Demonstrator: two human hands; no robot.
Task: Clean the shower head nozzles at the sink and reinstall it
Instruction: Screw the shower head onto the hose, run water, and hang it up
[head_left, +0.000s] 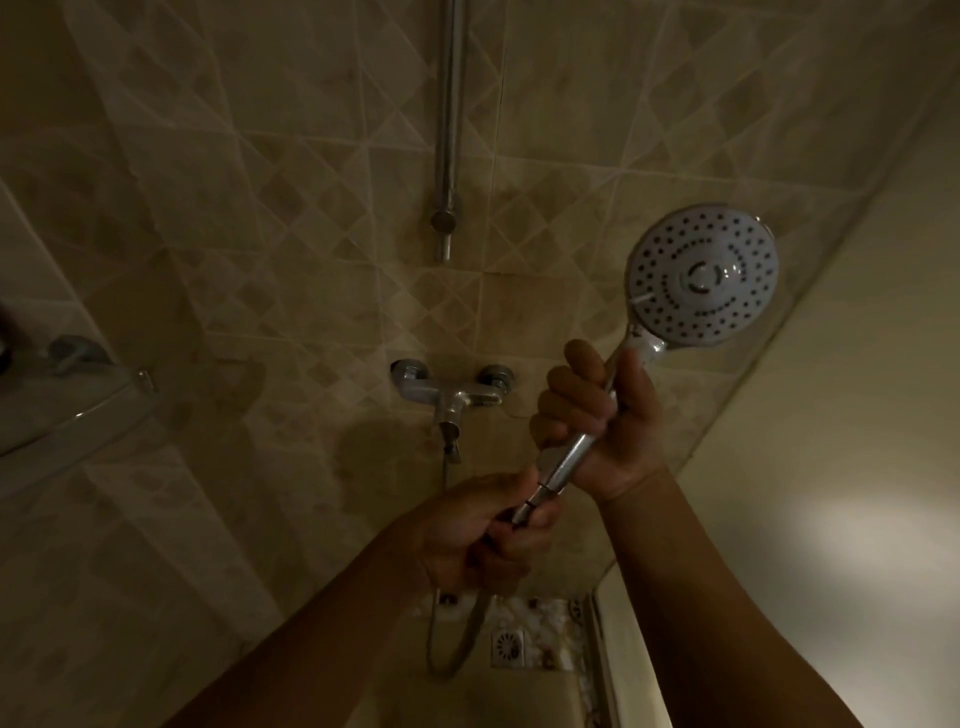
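Observation:
The shower head (702, 277) is a round white disc with many dark nozzle holes, facing me at the upper right, on a chrome handle. My right hand (602, 421) is closed around the handle just below the disc. My left hand (480, 530) grips the hose end fitting at the base of the handle. The metal hose (457, 649) hangs down from my left hand and loops back up toward the wall mixer tap (449, 396).
A vertical chrome rail (448, 130) runs down the beige tiled wall above the tap. A glass corner shelf (67, 410) juts out at the left. A square floor drain (509, 648) lies below. A pale wall or partition (805, 467) stands at the right.

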